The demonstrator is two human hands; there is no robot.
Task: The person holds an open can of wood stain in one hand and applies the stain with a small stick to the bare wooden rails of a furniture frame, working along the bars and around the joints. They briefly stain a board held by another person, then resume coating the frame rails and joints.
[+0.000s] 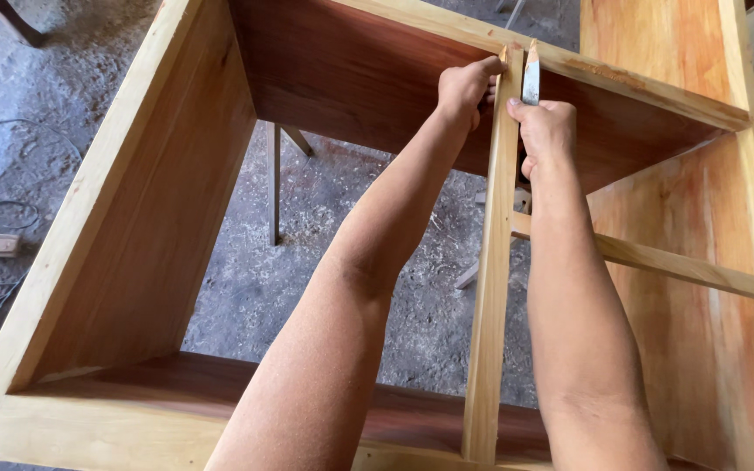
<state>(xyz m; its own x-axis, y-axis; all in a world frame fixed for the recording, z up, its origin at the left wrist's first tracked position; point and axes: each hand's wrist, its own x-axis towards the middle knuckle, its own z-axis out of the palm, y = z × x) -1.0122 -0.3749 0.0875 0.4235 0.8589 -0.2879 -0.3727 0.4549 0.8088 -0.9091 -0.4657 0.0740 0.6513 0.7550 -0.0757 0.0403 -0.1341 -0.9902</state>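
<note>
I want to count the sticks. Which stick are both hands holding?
The upright stick in the frame's middle. The left hand and right hand grip its top; the crosswise stick goes untouched.

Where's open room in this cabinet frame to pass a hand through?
The wide opening between the left side panel and the upright divider strip is free. Crowded at the top rail, where left hand and right hand with its blade meet.
</note>
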